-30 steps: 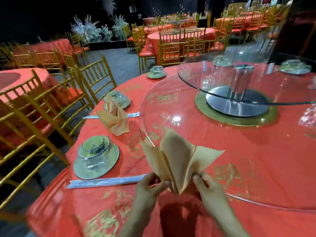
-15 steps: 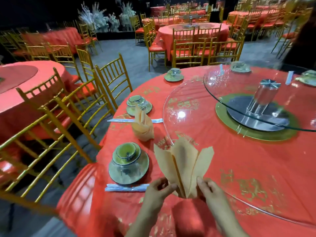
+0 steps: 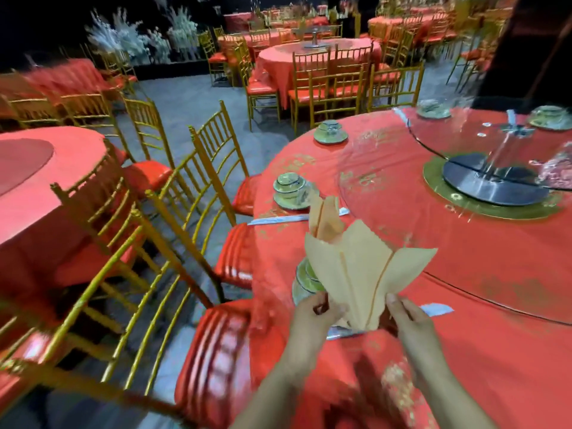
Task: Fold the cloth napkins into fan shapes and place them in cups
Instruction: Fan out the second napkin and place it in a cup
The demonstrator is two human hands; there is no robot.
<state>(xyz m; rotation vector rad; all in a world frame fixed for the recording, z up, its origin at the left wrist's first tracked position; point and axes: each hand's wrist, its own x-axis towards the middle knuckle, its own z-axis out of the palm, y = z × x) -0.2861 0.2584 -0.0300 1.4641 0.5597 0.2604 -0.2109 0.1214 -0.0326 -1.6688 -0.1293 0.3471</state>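
Left hand (image 3: pixel 312 314) and right hand (image 3: pixel 411 320) each pinch the base of the tan napkin (image 3: pixel 362 274), which fans upward over the red table (image 3: pixel 495 351). Since half a second ago it has shifted left and now partly covers the near cup and saucer (image 3: pixel 305 283). Another folded napkin (image 3: pixel 325 218) stands farther off.

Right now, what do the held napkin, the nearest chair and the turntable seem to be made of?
The napkin: peach cloth, matte; it holds soft creased folds.
The chair: gold-painted frame, metal or resin, cannot tell; glossy red padded seat.
The turntable: clear glass, probably; the tablecloth shows through it, with reflections.
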